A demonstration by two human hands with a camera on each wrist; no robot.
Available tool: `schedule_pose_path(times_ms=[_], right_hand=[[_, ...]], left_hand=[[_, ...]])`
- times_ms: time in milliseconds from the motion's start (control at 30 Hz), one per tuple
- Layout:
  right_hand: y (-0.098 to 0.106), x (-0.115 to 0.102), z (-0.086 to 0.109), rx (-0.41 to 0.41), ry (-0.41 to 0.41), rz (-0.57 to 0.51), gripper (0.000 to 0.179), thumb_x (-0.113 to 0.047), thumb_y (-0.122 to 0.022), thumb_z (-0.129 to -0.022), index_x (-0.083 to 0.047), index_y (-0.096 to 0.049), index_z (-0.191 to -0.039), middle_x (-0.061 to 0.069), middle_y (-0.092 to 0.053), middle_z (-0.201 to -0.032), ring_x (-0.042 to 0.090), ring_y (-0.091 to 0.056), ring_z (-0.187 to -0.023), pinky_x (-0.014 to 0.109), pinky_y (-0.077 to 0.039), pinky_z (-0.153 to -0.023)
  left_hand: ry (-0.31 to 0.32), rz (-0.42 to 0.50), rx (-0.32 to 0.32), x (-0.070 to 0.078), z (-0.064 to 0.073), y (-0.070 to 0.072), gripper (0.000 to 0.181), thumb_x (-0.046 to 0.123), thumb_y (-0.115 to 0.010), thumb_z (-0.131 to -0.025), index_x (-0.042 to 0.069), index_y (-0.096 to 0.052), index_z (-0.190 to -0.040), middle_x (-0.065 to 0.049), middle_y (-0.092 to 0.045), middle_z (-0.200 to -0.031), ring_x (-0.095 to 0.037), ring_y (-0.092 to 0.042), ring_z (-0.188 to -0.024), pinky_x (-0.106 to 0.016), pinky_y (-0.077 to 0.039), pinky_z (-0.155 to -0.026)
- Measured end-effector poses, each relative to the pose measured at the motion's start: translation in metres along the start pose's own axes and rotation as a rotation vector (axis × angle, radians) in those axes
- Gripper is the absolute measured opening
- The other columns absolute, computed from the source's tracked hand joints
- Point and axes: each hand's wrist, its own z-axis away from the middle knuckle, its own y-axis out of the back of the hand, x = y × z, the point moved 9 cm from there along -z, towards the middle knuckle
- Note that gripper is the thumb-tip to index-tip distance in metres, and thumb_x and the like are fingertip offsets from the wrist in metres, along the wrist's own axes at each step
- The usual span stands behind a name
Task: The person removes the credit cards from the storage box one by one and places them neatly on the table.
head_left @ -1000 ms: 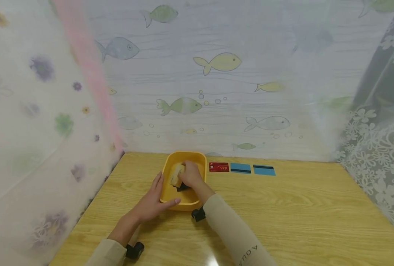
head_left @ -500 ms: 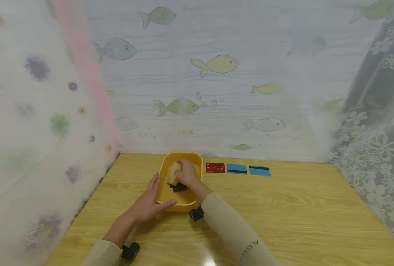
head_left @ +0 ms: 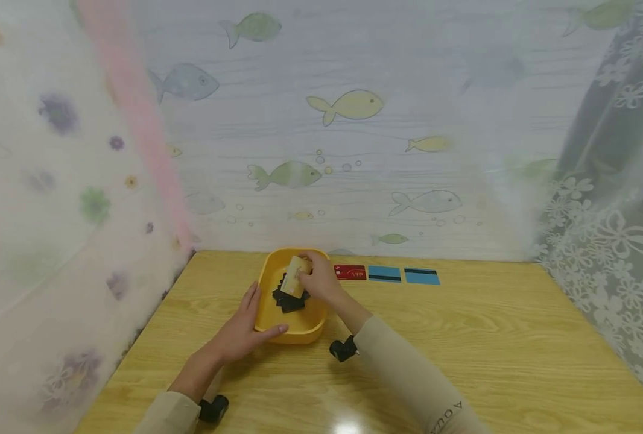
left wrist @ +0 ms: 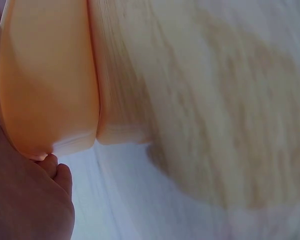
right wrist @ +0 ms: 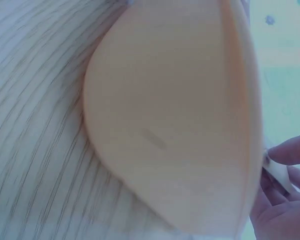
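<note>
My right hand [head_left: 321, 278] pinches a gold card [head_left: 294, 282] between thumb and fingers, tilted over the inside of a yellow plastic bin [head_left: 298, 338]. Beneath it, several black cards [head_left: 292, 303] lie in a loose pile on the bin's floor. My left hand [head_left: 237, 333] holds the bin's near left corner, thumb at the front rim and fingers along the left side. In the left wrist view, curled fingertips [left wrist: 55, 167] touch the bin's corner. The right wrist view shows the pale card [right wrist: 277, 171] at the fingers, partly hidden behind the bin's wall.
A red VIP card [head_left: 351, 273] and two blue cards with dark stripes, the middle one [head_left: 384, 273] and the right one [head_left: 421, 275], lie in a row right of the bin. The wood-grain table [head_left: 462, 337] meets a fish-print curtain [head_left: 354, 150] at the back.
My right hand has risen and shifted right with the gold card, exposing more of the black pile. The left hand keeps its hold on the bin.
</note>
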Motion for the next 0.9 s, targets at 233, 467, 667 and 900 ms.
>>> schedule_pose_path(times_ms=[233, 467, 667, 900], right_hand=[[0.021, 0.014, 0.012, 0.031, -0.002, -0.023, 0.044, 0.000, -0.061, -0.097, -0.006, -0.057, -0.140, 0.018, -0.064, -0.125, 0.017, -0.054, -0.069, 0.025, -0.046, -0.057], [0.041, 0.021, 0.015, 0.044, 0.026, -0.060, 0.047, 0.003, -0.060, -0.097, -0.007, -0.057, -0.142, 0.020, -0.061, -0.131, 0.018, -0.053, -0.067, 0.028, -0.044, -0.055], [0.054, 0.030, 0.021, 0.041, 0.041, -0.054, 0.055, 0.007, -0.058, -0.093, -0.009, -0.054, -0.145, 0.019, -0.062, -0.117, 0.013, -0.045, -0.058, 0.025, -0.038, -0.050], [0.065, 0.038, 0.028, 0.030, 0.020, -0.082, 0.051, 0.007, -0.059, -0.094, -0.008, -0.056, -0.143, 0.017, -0.064, -0.104, 0.016, -0.057, -0.067, 0.025, -0.048, -0.056]], left_hand=[[0.031, 0.002, -0.010, -0.004, 0.002, -0.002, 0.122, 0.071, -0.065, -0.088, 0.007, 0.004, -0.165, -0.013, 0.009, -0.172, -0.041, -0.015, -0.155, -0.061, -0.024, -0.119], [0.015, 0.011, 0.003, -0.002, 0.002, 0.001, 0.121, 0.070, -0.065, -0.088, 0.007, 0.005, -0.165, -0.013, 0.011, -0.171, -0.042, -0.015, -0.154, -0.062, -0.023, -0.119], [0.016, 0.010, -0.004, -0.002, 0.001, 0.001, 0.121, 0.072, -0.064, -0.088, 0.008, 0.006, -0.164, -0.014, 0.010, -0.171, -0.041, -0.012, -0.155, -0.062, -0.022, -0.120], [0.025, 0.003, -0.011, -0.006, 0.000, -0.001, 0.124, 0.076, -0.063, -0.086, 0.010, 0.007, -0.165, -0.012, 0.010, -0.172, -0.041, -0.013, -0.155, -0.061, -0.022, -0.120]])
